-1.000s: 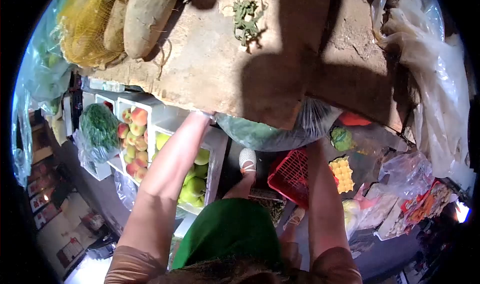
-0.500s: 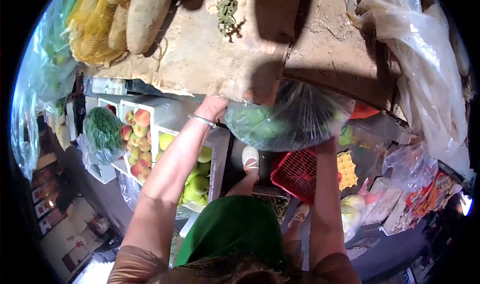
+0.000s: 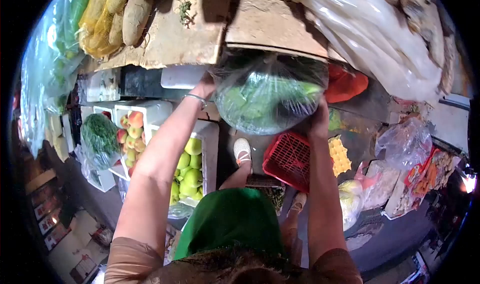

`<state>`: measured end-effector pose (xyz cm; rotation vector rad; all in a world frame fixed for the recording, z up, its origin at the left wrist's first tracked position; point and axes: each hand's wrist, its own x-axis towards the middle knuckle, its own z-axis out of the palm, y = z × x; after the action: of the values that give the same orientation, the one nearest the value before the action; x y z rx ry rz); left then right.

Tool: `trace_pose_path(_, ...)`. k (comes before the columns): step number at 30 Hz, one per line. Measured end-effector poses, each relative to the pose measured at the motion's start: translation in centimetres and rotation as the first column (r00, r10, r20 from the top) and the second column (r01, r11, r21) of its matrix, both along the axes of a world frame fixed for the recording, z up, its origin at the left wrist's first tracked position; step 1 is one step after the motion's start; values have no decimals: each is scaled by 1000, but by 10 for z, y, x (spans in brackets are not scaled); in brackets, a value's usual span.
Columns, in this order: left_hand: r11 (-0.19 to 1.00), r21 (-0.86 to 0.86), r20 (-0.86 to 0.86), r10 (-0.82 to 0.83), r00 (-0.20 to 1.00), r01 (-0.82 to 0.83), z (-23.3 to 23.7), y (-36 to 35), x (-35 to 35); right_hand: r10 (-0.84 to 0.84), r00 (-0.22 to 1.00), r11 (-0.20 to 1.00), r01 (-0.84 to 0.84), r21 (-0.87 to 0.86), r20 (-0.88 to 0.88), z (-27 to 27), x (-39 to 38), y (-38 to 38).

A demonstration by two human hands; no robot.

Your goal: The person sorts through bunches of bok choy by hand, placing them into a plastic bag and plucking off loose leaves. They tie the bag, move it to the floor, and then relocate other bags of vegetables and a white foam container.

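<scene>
A clear plastic bag of leafy green vegetables (image 3: 270, 101) hangs at the front edge of the wooden board (image 3: 175, 41), its upper part in shadow. My left hand (image 3: 206, 85) grips the bag's left side, fingers partly hidden behind it. On the opposite side my right hand (image 3: 320, 118) holds the bag's lower right edge, and its fingertips are hard to make out. Just right of the bag is a red plastic bag (image 3: 346, 84). Below it, near my right forearm, sits a red plastic crate (image 3: 287, 161).
White foam boxes hold peaches (image 3: 132, 134) and green apples (image 3: 189, 179) at left, beside a bagged bunch of greens (image 3: 100, 136). Long roots in yellow netting (image 3: 102, 21) lie on the board. A large translucent plastic sheet (image 3: 370, 34) covers the upper right. A yellow egg tray (image 3: 339, 155) is at right.
The bag of vegetables shows more fully below the board's edge. My right hand, mostly hidden before, has come into sight at the bag's side. The whole view has shifted.
</scene>
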<state>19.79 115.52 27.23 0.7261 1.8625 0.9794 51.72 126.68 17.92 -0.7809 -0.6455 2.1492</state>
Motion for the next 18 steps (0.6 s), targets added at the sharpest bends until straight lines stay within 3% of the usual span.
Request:
trace_pose_path(1, 1000, -3, -34, 13, 999, -13, 3, -2, 3, -2, 1000, 1000, 2, 5, -4, 4, 8, -8)
trace_pose_path(3, 997, 22, -56, 82, 995, -81, 8, -14, 13, -140, 855, 987, 84, 134, 499, 14, 39, -43)
trace_pose_path(5, 956, 155, 196, 219, 956, -251, 5, -33, 15, 37, 726, 998, -55, 5, 686, 30, 85, -87)
trace_pose_path(7, 945, 182, 166, 242, 956, -271, 36, -63, 58, 188, 429, 857, -511, 66, 884, -10, 168, -134)
trace_pose_path(9, 982, 5, -57, 189, 980, -189, 33, -121, 83, 258, 459, 917, -394, -66, 850, 21, 218, -184)
trace_pose_path(11, 965, -218, -27, 142, 990, -144, 31, -181, 119, 330, 667, 943, -196, -270, 668, -48, 327, -251)
trace_pose_path(12, 972, -229, 2, 46, 999, -45, 35, -215, 138, 522, 439, 852, -312, -421, 731, -26, 359, -269)
trace_pose_path(13, 932, -361, 9, 31, 999, -26, 27, -252, 155, 665, 167, 726, -377, -576, 728, -4, 391, -284)
trace_pose_path(15, 856, -516, 17, -28, 999, 33, 49, -300, 197, 708, 343, 695, -190, -693, 617, -14, 467, -324)
trace_pose_path(16, 840, -541, 56, -9, 998, 37, 64, -319, 220, 618, 337, 751, -518, -408, 710, -69, 531, -357)
trace_pose_path(17, 804, -594, 133, 89, 987, 8, 84, -330, 241, 445, 392, 699, -715, -38, 805, -116, 590, -388)
trace_pose_path(18, 803, -596, 138, 71, 988, 25, 72, -367, 257, 440, 400, 690, -724, -17, 804, -110, 599, -382)
